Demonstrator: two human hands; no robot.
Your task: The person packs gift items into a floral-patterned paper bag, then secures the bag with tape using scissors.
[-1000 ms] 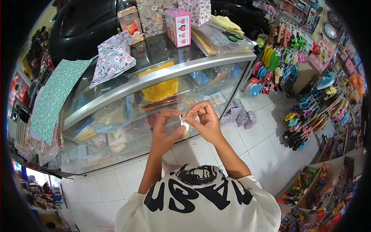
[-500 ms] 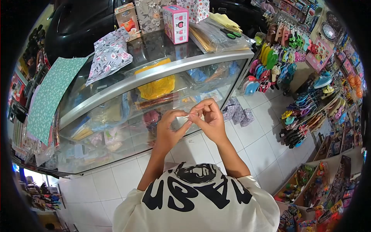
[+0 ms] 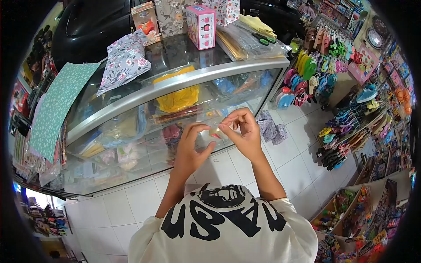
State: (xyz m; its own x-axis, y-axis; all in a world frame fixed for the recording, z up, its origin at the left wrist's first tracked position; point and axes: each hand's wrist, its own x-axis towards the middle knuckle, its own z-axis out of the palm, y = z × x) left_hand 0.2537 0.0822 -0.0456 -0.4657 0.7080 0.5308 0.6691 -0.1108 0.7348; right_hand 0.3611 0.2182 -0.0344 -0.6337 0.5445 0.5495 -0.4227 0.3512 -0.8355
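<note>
Both hands are held up in front of the glass display case (image 3: pixel 131 103), above the tiled floor. In the fingertips of my right hand (image 3: pixel 243 131) is a small, pale, see-through thing (image 3: pixel 215 131) with a red patch; it looks round, but its kind is too small to make out. My left hand (image 3: pixel 190 147) is just left of it, thumb and fingers apart in a curve, holding nothing that I can see. On the case top, farther away, lies a flower-patterned wrapped package (image 3: pixel 125 61).
A pink box (image 3: pixel 201 28), an orange-brown box (image 3: pixel 146 22) and green-handled scissors (image 3: pixel 264 40) on plastic packets are along the case top. Green patterned paper (image 3: pixel 61 105) lies at left. Patterned paper scraps (image 3: pixel 272 128) rest on the floor. Sandals (image 3: pixel 302 65) hang at right.
My hands have drawn apart. The left thumb and fingers have spread away from the right fingertips, and the small pale thing between them now shows more.
</note>
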